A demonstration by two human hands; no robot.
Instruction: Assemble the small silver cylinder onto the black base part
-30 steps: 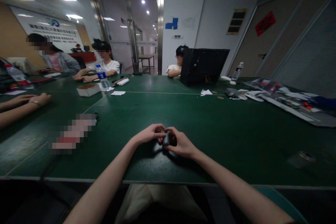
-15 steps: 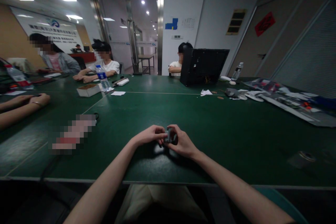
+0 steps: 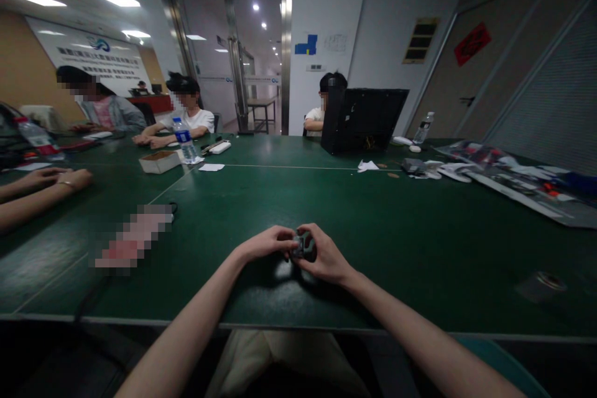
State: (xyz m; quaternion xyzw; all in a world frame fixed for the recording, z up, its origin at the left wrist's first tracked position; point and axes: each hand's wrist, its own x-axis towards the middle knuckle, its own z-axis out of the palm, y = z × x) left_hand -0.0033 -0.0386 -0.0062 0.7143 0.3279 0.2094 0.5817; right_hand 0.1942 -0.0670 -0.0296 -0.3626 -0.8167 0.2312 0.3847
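A small grey object [image 3: 298,247] is held between my two hands, just above the green table [image 3: 261,196] near its front edge. My left hand [image 3: 268,242] grips it from the left, its thumb and fingers closed on that side. From the right, my right hand [image 3: 326,255] curls thumb and index finger around it in a pinch. Fingers cover part of the object, and its exact kind is too small to tell. Dark shadows lie on the table beneath both hands.
At the left are a blurred pink item [image 3: 135,236] and another person's hands [image 3: 69,180]. Farther back stand an open box [image 3: 161,162], a bottle [image 3: 185,140] and a black case [image 3: 364,121]. A grey cylinder [image 3: 541,286] is at the right, with clutter [image 3: 527,183] behind.
The grey object has turned slightly between my fingers and shows a broader face. Both hands stay in nearly the same place, and the view has shifted a little.
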